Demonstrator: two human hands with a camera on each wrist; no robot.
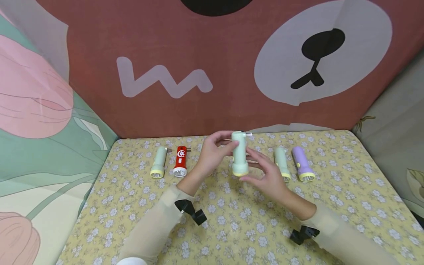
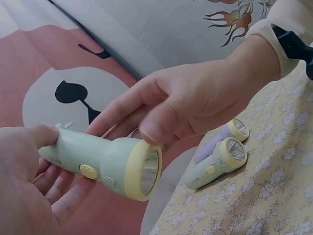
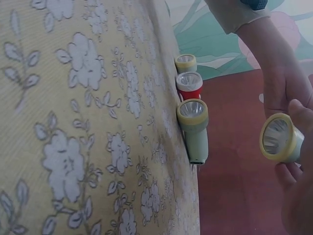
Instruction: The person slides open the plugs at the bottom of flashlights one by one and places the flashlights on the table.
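Observation:
A pale green flashlight (image 1: 239, 156) with a yellow lens rim is held above the table, its lens end down. Metal prongs (image 1: 249, 134) stick out near its tail. My left hand (image 1: 211, 151) grips the tail half, the thumb on the body and fingers behind. At the lens end is my right hand (image 1: 266, 175), its thumb by the yellow rim and its fingers against the body's far side. In the left wrist view a yellow switch (image 2: 88, 171) shows on the flashlight's side. The right wrist view shows the lens (image 3: 277, 137), unlit.
On the flowered tablecloth (image 1: 232, 221), a green flashlight (image 1: 159, 162) and a red flashlight (image 1: 181, 162) lie left. Another green flashlight (image 1: 281, 163) and a purple flashlight (image 1: 303, 163) lie right, the green one partly behind my right hand. A brown printed curtain (image 1: 198, 114) hangs at the back.

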